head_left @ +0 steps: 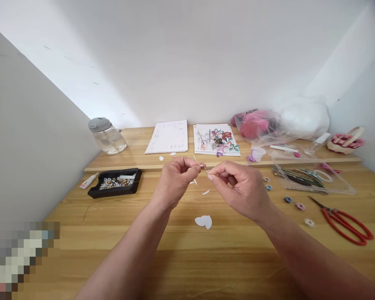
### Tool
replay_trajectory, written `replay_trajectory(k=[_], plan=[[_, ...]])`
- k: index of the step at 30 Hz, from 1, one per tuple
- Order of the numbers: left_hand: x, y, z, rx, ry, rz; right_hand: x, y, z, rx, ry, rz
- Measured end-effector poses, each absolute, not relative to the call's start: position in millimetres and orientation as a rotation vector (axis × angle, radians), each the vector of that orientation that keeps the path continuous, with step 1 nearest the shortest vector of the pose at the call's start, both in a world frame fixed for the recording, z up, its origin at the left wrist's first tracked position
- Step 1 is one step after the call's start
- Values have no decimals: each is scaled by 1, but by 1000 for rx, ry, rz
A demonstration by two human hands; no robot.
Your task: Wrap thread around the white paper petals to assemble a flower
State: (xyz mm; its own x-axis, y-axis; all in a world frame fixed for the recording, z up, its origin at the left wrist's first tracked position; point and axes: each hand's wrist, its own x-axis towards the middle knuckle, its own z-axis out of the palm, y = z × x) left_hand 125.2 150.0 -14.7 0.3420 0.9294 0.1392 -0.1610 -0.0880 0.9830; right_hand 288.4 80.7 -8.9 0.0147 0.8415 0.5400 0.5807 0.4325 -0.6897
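My left hand [176, 181] is closed in a pinch in front of me, above the wooden table. Its thumb and forefinger grip a small pinkish piece [203, 166] that they mostly cover. Facing it, my right hand [242, 187] is closed too, pinching a thin strand [206, 169] that reaches the piece; whether it is wire or thread I cannot tell. On the table below lie a white cut-out of rounded petal shapes [203, 221] and a small white sliver [206, 192].
At left are a black tray of beads [114, 183], a glue tube [89, 181] and a water bottle [108, 135]. Flower pieces [222, 141] lie on white sheets behind. Red-handled scissors [343, 221], small spools [300, 206] and a clear tool box [340, 186] are at right.
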Motion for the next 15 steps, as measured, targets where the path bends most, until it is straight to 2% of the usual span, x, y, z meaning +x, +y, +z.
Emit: replay_trajectory(k=[6, 15], plan=[[126, 145, -7, 1447, 743, 939, 299, 81, -1, -1235, -1683, 225], [124, 141, -6, 1488, 676, 808, 310, 100, -9, -1212, -1512, 595]])
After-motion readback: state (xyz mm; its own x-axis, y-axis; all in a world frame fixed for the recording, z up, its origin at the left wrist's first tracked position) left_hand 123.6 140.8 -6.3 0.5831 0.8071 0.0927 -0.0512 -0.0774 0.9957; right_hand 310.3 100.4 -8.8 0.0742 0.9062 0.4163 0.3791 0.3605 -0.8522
